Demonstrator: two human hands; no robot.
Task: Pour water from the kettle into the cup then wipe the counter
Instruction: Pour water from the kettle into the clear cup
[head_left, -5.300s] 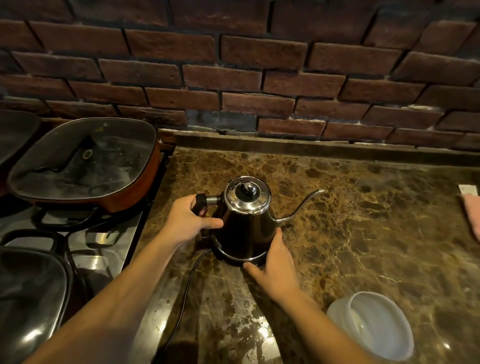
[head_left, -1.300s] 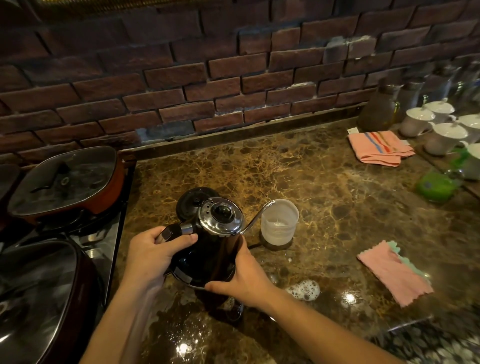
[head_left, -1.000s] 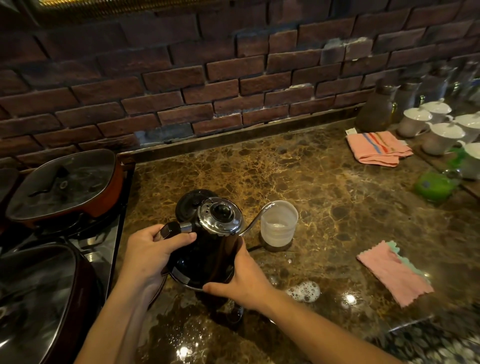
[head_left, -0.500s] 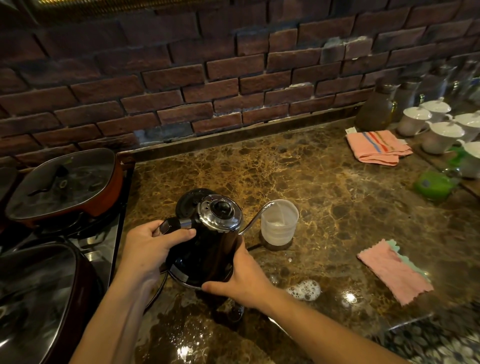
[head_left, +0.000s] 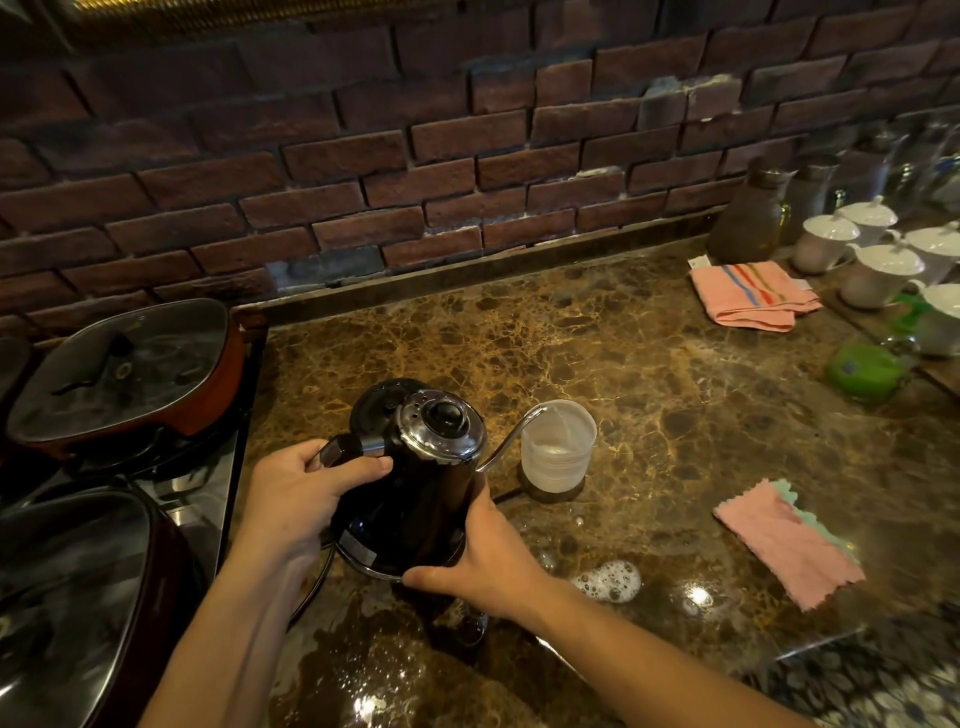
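Observation:
A black gooseneck kettle (head_left: 415, 499) with a chrome lid is lifted off its round base (head_left: 379, 402) and tilted right. My left hand (head_left: 306, 488) grips its handle. My right hand (head_left: 483, 561) cups the kettle's lower body. The thin spout tip sits over the rim of a translucent plastic cup (head_left: 558, 449) standing on the brown marble counter (head_left: 649, 374). A little water lies in the cup. A pink cloth (head_left: 784, 545) lies flat on the counter to the right. A patch of foam (head_left: 610, 581) sits near my right wrist.
Two lidded pans (head_left: 124, 369) stand on the stove at the left. A striped pink towel (head_left: 748, 296), white lidded cups (head_left: 878, 265), a jar (head_left: 745, 218) and a green object (head_left: 865, 371) crowd the back right. A brick wall runs behind. The kettle cord (head_left: 317, 582) trails toward me.
Since five seconds ago the kettle came off its base and its spout moved over the cup. In the last second it has tilted further toward the cup.

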